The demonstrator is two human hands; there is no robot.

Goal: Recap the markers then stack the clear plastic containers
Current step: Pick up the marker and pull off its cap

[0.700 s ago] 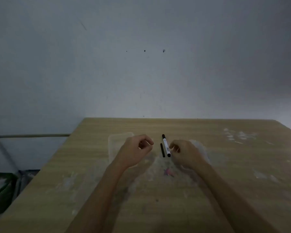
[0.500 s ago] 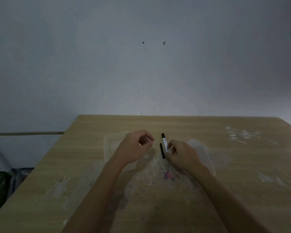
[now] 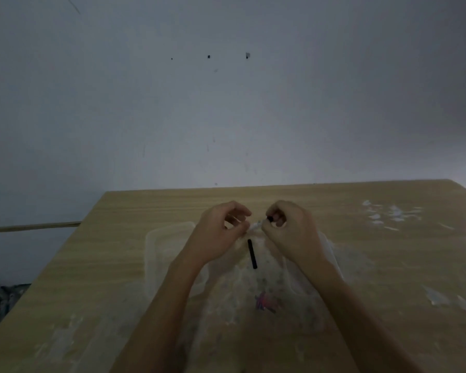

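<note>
A white marker (image 3: 256,226) with a black end is lifted off the table between my two hands. My right hand (image 3: 289,232) grips its black end and my left hand (image 3: 221,232) pinches the other end. A black cap or thin black pen (image 3: 252,253) lies on the wooden table (image 3: 124,265) just below the hands. One clear plastic container (image 3: 170,254) sits under my left wrist. A second clear container (image 3: 330,254) shows behind my right forearm, mostly hidden.
A pink and purple scribble (image 3: 265,302) marks the table near my arms. White smears (image 3: 388,215) lie at the far right of the tabletop. A grey wall rises behind the table, and the table's left edge drops to a dark floor area.
My right hand has lifted the white marker off the table and turned it sideways. My left hand has closed in and taken its other end. The black piece stays on the table.
</note>
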